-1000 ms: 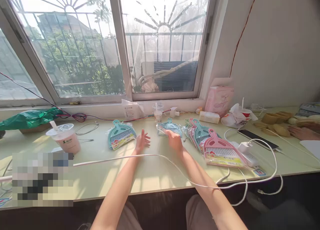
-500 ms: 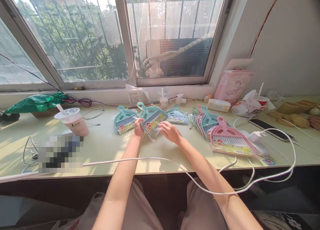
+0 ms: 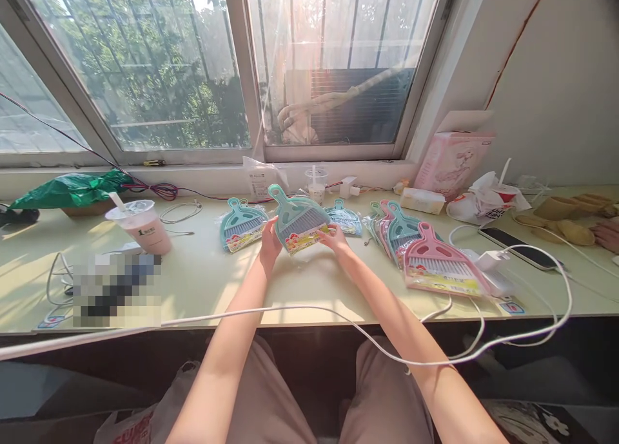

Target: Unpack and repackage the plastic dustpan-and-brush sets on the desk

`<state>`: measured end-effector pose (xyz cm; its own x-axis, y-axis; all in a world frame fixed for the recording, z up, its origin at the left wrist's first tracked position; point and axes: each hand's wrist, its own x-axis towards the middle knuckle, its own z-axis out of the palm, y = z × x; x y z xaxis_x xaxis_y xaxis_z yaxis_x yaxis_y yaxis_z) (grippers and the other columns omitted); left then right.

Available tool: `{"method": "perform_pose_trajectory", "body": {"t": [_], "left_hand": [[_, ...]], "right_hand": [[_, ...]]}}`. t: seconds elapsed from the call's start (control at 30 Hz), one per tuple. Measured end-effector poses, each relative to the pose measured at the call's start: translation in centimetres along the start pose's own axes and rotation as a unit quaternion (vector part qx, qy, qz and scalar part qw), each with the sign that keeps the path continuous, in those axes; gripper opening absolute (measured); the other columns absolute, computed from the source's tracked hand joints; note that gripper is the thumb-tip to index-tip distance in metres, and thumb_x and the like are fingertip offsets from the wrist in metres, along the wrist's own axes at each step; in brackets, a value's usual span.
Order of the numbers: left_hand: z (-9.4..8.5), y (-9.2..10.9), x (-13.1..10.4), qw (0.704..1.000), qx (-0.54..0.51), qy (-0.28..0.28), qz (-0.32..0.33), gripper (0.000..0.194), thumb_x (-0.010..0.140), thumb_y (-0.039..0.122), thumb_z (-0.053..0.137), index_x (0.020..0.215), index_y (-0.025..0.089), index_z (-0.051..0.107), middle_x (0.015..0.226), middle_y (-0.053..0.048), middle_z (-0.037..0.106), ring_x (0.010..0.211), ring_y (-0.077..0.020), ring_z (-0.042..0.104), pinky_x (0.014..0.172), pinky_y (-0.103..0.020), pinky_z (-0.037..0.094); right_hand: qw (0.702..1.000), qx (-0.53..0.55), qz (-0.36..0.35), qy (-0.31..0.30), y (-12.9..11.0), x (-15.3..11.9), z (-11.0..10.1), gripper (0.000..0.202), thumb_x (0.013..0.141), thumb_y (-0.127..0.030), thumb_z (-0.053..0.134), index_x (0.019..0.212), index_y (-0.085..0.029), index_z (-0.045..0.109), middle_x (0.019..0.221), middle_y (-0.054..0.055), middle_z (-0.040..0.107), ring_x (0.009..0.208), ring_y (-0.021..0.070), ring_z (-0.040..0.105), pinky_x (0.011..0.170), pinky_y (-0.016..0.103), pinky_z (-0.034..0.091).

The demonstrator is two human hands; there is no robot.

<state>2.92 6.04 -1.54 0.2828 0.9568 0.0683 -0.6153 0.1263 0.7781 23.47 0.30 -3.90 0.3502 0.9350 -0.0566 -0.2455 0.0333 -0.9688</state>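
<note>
Between my hands, just above the table, is a teal dustpan and brush set [image 3: 302,222] in clear wrapping with a printed card. My left hand [image 3: 271,241] grips its left edge. At its lower right corner my right hand [image 3: 335,239] is closed on the packet. Another wrapped teal set [image 3: 240,225] lies just left of my left hand, and a blue one [image 3: 344,220] behind my right hand. To the right, several wrapped green, pink and teal sets [image 3: 403,228] overlap in a row, with a pink set [image 3: 442,267] at the front.
A pink drink cup [image 3: 145,228] stands at the left, a smaller cup [image 3: 316,189] by the window. A white cable [image 3: 300,307] crosses in front, over my forearms. At right lie a phone [image 3: 520,247], a charger [image 3: 493,260] and a pink box [image 3: 461,164]. Another person's hand [image 3: 607,234] shows at the far right.
My right hand has moved from the front of the packet to its lower right corner and closed on it. The teal set has turned to face me and risen slightly.
</note>
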Motion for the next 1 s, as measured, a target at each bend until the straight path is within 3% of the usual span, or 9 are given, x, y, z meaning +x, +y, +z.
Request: {"method": "perform_pose_trajectory", "body": {"t": [0.1,0.23,0.4,0.53,0.6,0.7,0.87,0.93,1.0], "left_hand": [[-0.4,-0.1,0.3,0.997,0.044,-0.044,-0.035,0.031,0.091,0.042,0.068,0.108,0.016,0.072,0.108,-0.011,0.079,0.121,-0.0328,0.069,0.111,-0.047,0.05],[-0.5,-0.6,1.1,0.997,0.064,-0.009,-0.052,0.028,0.096,0.041,0.066,0.105,0.015,0.072,0.105,-0.013,0.079,0.121,-0.0332,0.07,0.111,-0.048,0.052],[-1.5,1.2,2.1,0.991,-0.036,0.112,0.057,0.036,0.108,0.041,0.046,0.117,0.015,0.069,0.123,-0.015,0.075,0.12,-0.0229,0.071,0.106,-0.039,0.055],[-3.5,3.5,2.0,0.968,-0.07,0.188,0.148,0.051,0.101,0.06,0.056,0.138,0.024,0.061,0.154,-0.012,0.059,0.142,-0.0221,0.057,0.11,-0.037,0.052],[-3.6,3.6,1.7,0.978,-0.068,0.161,0.117,0.067,0.096,0.069,0.058,0.144,0.022,0.057,0.162,-0.015,0.051,0.15,-0.025,0.049,0.116,-0.038,0.048],[-1.9,2.3,1.0,0.999,-0.042,0.029,0.003,0.082,0.094,0.079,0.052,0.142,0.014,0.058,0.156,-0.022,0.054,0.15,-0.0289,0.048,0.121,-0.041,0.043],[2.1,-0.8,-0.7,0.97,0.058,-0.179,-0.151,0.074,0.095,0.075,0.056,0.13,0.011,0.069,0.133,-0.024,0.07,0.134,-0.0345,0.062,0.115,-0.048,0.047],[2.5,-1.3,-0.9,0.977,0.073,-0.164,-0.113,0.057,0.097,0.062,0.064,0.129,0.015,0.07,0.128,-0.018,0.073,0.129,-0.0326,0.066,0.113,-0.048,0.05],[2.3,-1.3,-0.6,0.994,0.078,-0.061,-0.056,0.04,0.096,0.045,0.071,0.126,0.019,0.071,0.125,-0.013,0.075,0.125,-0.0297,0.067,0.111,-0.046,0.051]], "right_hand": [[0.999,0.026,0.017,0.035,0.2,0.5,-0.4,0.052,0.065,-0.019,0.092,0.102,-0.024,0.056,0.089,-0.001,0.073,0.084,0.0186,0.076,0.093,0.036,0.066],[0.997,0.05,0.017,0.056,0.2,1.2,-1.1,0.041,0.065,-0.017,0.089,0.098,-0.021,0.064,0.091,0.001,0.074,0.091,0.0194,0.076,0.095,0.036,0.066],[0.998,0.015,-0.045,0.051,-0.3,2.1,-2.1,0.03,0.062,-0.02,0.087,0.086,-0.018,0.069,0.089,0.004,0.076,0.093,0.0247,0.075,0.092,0.044,0.066],[0.99,0.016,-0.074,0.116,-0.1,3.0,-3.2,0.026,0.066,-0.027,0.084,0.084,-0.022,0.066,0.092,0.006,0.075,0.099,0.0272,0.074,0.093,0.048,0.066],[0.988,0.018,-0.085,0.125,0.3,3.5,-3.9,0.021,0.071,-0.032,0.081,0.083,-0.023,0.066,0.094,0.008,0.074,0.104,0.0293,0.074,0.094,0.049,0.066],[0.987,-0.007,-0.142,0.076,1.0,4.2,-4.7,0.021,0.08,-0.045,0.077,0.087,-0.027,0.069,0.097,0.011,0.073,0.109,0.032,0.073,0.092,0.053,0.066],[0.993,0.006,-0.109,0.045,1.4,4.6,-4.5,0.028,0.078,-0.043,0.081,0.099,-0.026,0.071,0.106,0.011,0.074,0.109,0.0309,0.073,0.097,0.053,0.064],[0.996,-0.001,-0.084,0.017,1.6,4.5,-4.1,0.028,0.076,-0.036,0.081,0.098,-0.023,0.071,0.104,0.011,0.074,0.104,0.03,0.074,0.096,0.051,0.065],[0.994,-0.05,-0.097,-0.022,1.8,4.4,-4.0,0.026,0.074,-0.03,0.081,0.096,-0.021,0.071,0.096,0.01,0.075,0.093,0.029,0.075,0.089,0.049,0.066]]}}
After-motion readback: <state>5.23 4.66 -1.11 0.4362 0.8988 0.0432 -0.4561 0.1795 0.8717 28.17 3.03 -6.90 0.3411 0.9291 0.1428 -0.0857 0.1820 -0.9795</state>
